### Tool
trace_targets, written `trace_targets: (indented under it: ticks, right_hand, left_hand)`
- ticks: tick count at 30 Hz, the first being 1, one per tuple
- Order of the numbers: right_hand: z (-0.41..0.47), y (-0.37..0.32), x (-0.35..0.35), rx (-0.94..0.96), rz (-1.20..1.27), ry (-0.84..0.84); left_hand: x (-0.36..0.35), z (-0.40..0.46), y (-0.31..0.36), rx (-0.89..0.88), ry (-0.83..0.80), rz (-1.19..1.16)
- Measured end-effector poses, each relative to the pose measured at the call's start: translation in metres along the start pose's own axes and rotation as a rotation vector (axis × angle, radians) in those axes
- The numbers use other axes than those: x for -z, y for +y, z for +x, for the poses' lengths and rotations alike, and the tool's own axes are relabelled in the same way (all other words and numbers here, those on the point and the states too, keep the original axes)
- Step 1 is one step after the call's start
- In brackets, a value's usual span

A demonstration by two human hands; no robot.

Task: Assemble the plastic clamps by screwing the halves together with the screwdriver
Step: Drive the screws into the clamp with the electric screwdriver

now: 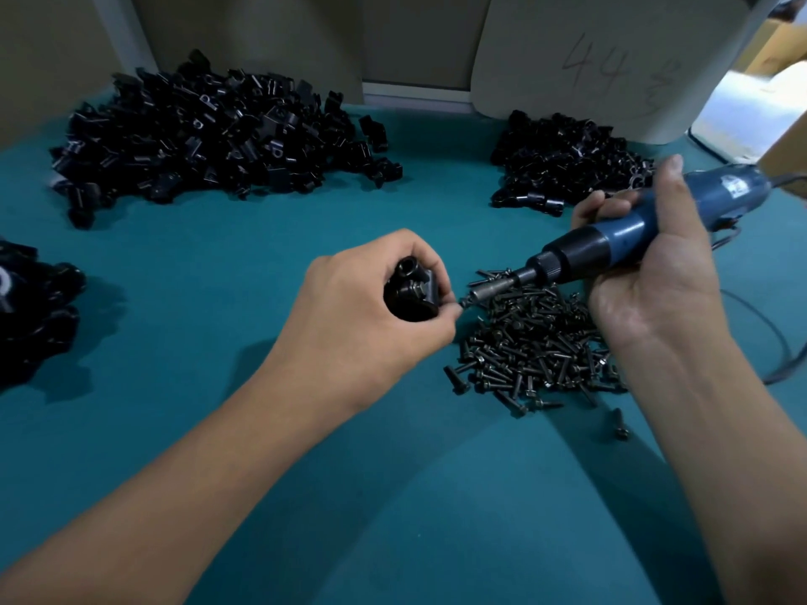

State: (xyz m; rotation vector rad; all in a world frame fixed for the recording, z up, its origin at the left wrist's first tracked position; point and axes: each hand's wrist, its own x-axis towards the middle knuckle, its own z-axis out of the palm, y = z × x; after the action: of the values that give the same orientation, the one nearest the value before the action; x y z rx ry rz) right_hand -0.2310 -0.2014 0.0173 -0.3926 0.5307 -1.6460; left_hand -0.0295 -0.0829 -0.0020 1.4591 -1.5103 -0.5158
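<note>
My left hand (358,316) grips a black plastic clamp (410,294) at the table's middle, its screw hole and a nut facing up. My right hand (646,272) holds a blue electric screwdriver (633,233), slanted down to the left. The metal bit (489,291) carries a small screw at its tip, just right of the clamp and close to my left fingertips. A heap of black screws (537,347) lies under the screwdriver.
A big pile of black clamp parts (218,133) lies at the back left, a smaller pile (567,163) at the back right, another (35,307) at the left edge. A white bin (589,58) stands behind. The screwdriver's cord (768,334) trails right over the teal table (218,299).
</note>
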Motion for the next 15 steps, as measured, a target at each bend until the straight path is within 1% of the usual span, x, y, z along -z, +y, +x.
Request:
trace_targets:
  ticks: [4, 11, 15]
  right_hand:
    - [0.0019, 0.0010, 0.0020, 0.001, -0.015, -0.001]
    - [0.0025, 0.0049, 0.0030, -0.018, -0.022, -0.028]
    - [0.0028, 0.0058, 0.0025, -0.008, -0.036, -0.057]
  left_hand:
    - [-0.0020, -0.0021, 0.0040, -0.012, -0.019, 0.017]
    - [-0.0001, -0.0018, 0.0015, 0.024, -0.021, 0.030]
    - [-0.0020, -0.0004, -0.0026, 0.092, -0.031, -0.025]
